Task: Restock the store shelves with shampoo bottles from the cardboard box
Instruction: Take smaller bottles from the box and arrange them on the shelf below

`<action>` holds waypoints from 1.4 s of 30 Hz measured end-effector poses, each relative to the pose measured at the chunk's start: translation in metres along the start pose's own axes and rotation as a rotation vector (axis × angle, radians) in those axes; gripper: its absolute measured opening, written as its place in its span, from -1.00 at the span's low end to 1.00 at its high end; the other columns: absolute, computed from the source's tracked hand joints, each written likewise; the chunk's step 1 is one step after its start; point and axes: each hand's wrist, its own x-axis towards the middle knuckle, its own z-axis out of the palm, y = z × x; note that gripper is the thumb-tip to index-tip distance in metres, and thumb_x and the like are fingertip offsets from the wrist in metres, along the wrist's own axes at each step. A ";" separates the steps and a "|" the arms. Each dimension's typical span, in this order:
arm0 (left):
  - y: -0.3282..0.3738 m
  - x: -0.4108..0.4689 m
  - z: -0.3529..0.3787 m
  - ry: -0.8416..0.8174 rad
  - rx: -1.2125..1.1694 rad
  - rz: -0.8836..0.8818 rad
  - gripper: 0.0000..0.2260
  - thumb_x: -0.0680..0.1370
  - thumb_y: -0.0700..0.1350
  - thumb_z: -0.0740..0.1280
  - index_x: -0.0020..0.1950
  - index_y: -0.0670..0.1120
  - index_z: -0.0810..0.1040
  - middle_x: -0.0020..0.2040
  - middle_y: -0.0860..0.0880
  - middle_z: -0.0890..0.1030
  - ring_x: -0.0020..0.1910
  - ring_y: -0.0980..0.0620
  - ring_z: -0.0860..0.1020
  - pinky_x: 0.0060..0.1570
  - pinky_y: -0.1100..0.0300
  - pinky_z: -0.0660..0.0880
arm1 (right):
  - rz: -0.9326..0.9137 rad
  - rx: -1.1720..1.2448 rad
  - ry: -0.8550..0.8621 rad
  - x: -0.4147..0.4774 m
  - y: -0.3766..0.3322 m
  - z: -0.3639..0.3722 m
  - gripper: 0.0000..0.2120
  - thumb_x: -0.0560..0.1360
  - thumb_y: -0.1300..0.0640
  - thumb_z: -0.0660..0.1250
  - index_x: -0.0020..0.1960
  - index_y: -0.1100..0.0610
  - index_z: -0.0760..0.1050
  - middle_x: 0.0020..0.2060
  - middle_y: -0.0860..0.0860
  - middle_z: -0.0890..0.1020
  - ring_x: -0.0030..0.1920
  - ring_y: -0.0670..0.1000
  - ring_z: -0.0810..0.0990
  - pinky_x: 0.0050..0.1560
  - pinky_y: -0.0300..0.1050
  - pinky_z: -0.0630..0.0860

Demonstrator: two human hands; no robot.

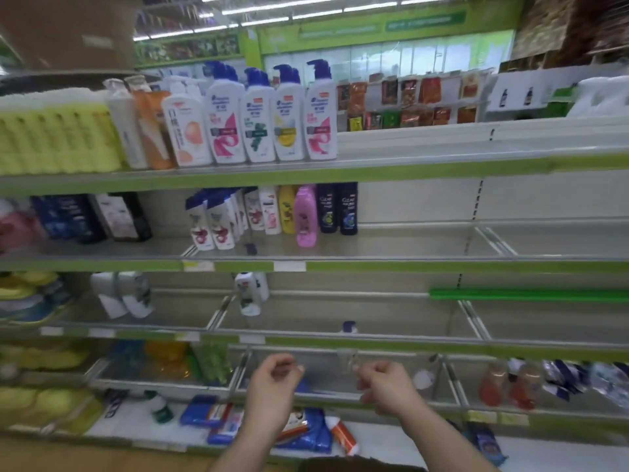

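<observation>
Left hand (272,381) and right hand (386,386) hang low, well below the pink bottle (305,216). The left's fingers are loosely curled and hold nothing. The right's are bunched tighter, maybe pinching something small and clear, but it's too blurred to tell. No shampoo is in either grip.

The danger, as I read it, is crowding. The white bottles (211,223) just left of the pink bottle stand packed and touching, as do the dark pair (337,209) on its right. Nudge one while sliding stock in and the row could topple like dominoes. The pump bottles (272,117) on the shelf above it look tall and top-heavy, so a clipped pump head could bring one down. The wire dividers (473,318) below it could snag a bottle's base.

A cardboard box (68,28) sits far up-left of the pink bottle. The shampoo looks glossy, slim and slippery.
</observation>
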 end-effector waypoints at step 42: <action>-0.578 0.042 0.172 -0.312 0.224 -0.389 -0.87 0.52 -0.15 0.44 0.01 0.03 0.58 -0.08 0.12 0.63 -0.05 0.18 0.59 -0.06 0.38 0.47 | 0.351 0.167 0.288 0.238 0.551 0.107 -0.89 0.51 0.12 0.39 -0.01 0.11 0.66 -0.15 0.08 0.71 -0.26 -0.01 0.67 -0.12 -0.02 0.57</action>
